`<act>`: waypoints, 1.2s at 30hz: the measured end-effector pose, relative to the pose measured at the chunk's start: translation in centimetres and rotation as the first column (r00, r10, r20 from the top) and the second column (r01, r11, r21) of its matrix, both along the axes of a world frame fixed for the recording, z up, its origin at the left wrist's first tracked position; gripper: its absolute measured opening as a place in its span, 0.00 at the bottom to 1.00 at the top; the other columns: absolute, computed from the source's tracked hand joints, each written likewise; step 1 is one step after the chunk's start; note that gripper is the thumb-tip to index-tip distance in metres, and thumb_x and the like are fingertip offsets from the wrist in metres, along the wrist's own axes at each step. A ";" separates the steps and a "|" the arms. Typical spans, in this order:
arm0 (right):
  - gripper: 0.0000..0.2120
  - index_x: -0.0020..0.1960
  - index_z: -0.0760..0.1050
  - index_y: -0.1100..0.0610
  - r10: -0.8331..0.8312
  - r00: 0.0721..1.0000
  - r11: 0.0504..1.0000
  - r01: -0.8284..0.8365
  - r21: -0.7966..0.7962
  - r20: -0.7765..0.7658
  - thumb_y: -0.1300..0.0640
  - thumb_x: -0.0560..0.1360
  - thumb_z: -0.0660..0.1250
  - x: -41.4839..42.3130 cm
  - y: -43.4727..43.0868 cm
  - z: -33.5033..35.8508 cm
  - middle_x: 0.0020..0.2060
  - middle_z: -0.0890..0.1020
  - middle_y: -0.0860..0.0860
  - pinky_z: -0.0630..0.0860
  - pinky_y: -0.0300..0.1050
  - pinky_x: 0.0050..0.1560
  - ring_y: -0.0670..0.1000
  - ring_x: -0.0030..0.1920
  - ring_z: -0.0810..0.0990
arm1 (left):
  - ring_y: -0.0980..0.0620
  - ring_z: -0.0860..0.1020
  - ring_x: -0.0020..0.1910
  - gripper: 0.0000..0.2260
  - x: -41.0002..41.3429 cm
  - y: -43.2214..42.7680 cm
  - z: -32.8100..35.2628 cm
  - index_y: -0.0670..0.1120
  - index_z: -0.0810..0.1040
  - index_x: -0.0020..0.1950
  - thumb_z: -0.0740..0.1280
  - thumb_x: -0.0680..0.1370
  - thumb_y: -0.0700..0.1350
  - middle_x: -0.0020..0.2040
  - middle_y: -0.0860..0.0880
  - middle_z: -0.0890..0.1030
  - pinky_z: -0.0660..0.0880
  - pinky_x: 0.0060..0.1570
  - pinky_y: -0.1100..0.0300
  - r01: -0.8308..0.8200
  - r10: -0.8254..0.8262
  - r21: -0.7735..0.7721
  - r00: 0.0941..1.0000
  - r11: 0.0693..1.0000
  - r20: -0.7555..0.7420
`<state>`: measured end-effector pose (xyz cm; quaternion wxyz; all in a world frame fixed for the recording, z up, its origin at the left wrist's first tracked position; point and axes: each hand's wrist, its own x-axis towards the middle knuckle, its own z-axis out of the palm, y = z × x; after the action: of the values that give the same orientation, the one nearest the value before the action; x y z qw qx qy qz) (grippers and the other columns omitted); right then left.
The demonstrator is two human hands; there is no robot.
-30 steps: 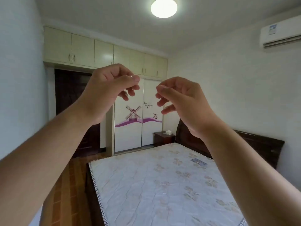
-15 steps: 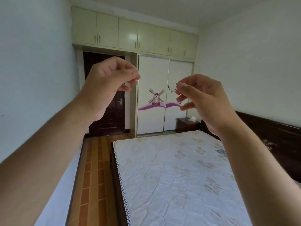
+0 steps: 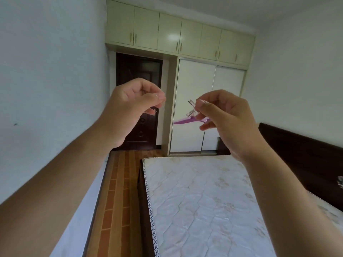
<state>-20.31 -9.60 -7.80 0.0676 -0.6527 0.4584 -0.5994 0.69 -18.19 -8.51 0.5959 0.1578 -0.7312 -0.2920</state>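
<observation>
Both my arms are stretched out in front of me at chest height, above the near end of a bare mattress (image 3: pixel 204 201). My left hand (image 3: pixel 130 108) has its fingers curled, with the thumb tip against the fingertips. My right hand (image 3: pixel 226 119) is held the same way, thumb meeting the index finger and the other fingers bent below. I see nothing between the fingers of either hand. The two hands are about a hand's width apart.
The quilted white mattress lies on a dark bed frame with a dark headboard (image 3: pixel 297 154) on the right. A strip of wooden floor (image 3: pixel 118 191) runs between the bed and the left wall to a dark door (image 3: pixel 137 71). A white sliding wardrobe (image 3: pixel 196 80) stands beyond the bed.
My view has swung left and down, so the ceiling lamp and air conditioner are out of sight. Both hands have dropped slightly and moved apart, keeping their pinched pose.
</observation>
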 end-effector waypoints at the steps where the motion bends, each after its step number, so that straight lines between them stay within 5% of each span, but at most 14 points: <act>1: 0.05 0.52 0.81 0.57 0.000 1.000 1.000 0.000 -0.004 0.001 0.55 0.80 0.69 0.6 -1.3 0.0 0.45 0.85 0.55 0.85 0.52 0.46 0.55 0.47 0.85 | 0.50 0.84 0.47 0.09 0.5 -1.4 -0.1 0.45 0.82 0.52 0.69 0.76 0.47 0.47 0.46 0.85 0.81 0.47 0.60 -0.002 0.002 0.001 1.000 1.000 0.000; 15: 0.05 0.52 0.80 0.58 -0.089 0.994 0.996 0.088 0.017 0.060 0.56 0.80 0.68 4.7 -18.0 0.8 0.45 0.85 0.57 0.85 0.51 0.46 0.56 0.46 0.85 | 0.45 0.83 0.50 0.06 3.6 -18.9 1.5 0.46 0.81 0.52 0.68 0.78 0.46 0.48 0.46 0.86 0.81 0.51 0.52 0.062 -0.062 0.006 0.998 0.998 -0.017; 36: 0.04 0.48 0.82 0.53 -0.058 0.991 0.998 0.060 -0.018 0.117 0.52 0.77 0.70 -3.9 -46.6 -0.3 0.40 0.85 0.50 0.84 0.46 0.40 0.54 0.44 0.85 | 0.44 0.83 0.51 0.07 -4.8 -46.0 1.3 0.47 0.82 0.52 0.68 0.77 0.48 0.48 0.44 0.85 0.82 0.51 0.52 0.058 -0.058 0.007 0.998 0.998 0.005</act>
<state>-24.19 -56.22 -8.08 0.0694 -0.6036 0.4665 -0.6429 -4.15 -64.22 -7.22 0.5846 0.1395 -0.7362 -0.3112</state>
